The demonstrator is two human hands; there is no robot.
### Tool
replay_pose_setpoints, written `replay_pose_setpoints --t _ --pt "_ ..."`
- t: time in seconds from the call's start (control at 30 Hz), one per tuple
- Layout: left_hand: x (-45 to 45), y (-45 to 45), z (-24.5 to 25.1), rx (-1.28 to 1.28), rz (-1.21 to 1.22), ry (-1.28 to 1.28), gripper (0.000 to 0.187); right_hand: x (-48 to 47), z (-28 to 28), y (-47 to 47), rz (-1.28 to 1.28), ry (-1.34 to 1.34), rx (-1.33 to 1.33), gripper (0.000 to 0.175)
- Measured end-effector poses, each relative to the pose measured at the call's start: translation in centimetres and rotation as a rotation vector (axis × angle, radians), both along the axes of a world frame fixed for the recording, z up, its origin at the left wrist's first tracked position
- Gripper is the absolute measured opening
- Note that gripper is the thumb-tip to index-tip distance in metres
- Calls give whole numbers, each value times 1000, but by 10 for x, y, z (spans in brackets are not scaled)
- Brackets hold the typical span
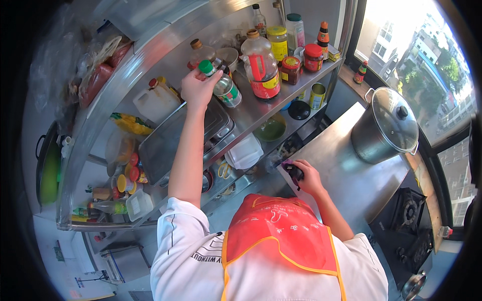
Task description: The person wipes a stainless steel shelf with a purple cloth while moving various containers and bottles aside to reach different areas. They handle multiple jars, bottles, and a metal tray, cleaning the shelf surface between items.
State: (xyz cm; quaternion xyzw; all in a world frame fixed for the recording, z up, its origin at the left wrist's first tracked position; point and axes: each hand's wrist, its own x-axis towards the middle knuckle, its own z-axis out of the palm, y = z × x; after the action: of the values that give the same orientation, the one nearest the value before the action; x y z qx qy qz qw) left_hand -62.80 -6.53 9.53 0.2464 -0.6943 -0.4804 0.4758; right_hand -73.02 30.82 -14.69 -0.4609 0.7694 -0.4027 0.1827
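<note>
My left hand (199, 89) reaches over the steel shelf (260, 116) with its fingers around the neck of a clear plastic bottle (229, 92), just under the green cap. The bottle leans and bears a green label; whether its base rests on the shelf I cannot tell. To its right stands a large plastic jug (261, 67) with a red handle and dark liquid low inside. In my right hand (309, 177), above the near corner of the steel table (335, 146), is a small dark object (293, 171) with something purple along it. Its exact kind is unclear.
Jars with red lids (313, 57), a yellow-lidded jar (277, 41) and other bottles crowd the shelf. A lidded stockpot (384, 128) stands on the table by the window, near a gas stove (408, 222). A metal tray (162, 150) lies left of the bottle.
</note>
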Motion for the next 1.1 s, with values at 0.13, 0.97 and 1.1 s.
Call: replay_pose_setpoints --t 0.13,0.97,1.1 --pt "-8 -19 -15 -25 44 -59 27 2 6 -8 -23 10 -16 52" --pt "-19 -59 -64 -82 -14 -141 35 11 15 -43 -73 40 -56 50" --pt "-8 -37 -60 -150 84 -116 40 12 9 -50 -70 -6 -93 50"
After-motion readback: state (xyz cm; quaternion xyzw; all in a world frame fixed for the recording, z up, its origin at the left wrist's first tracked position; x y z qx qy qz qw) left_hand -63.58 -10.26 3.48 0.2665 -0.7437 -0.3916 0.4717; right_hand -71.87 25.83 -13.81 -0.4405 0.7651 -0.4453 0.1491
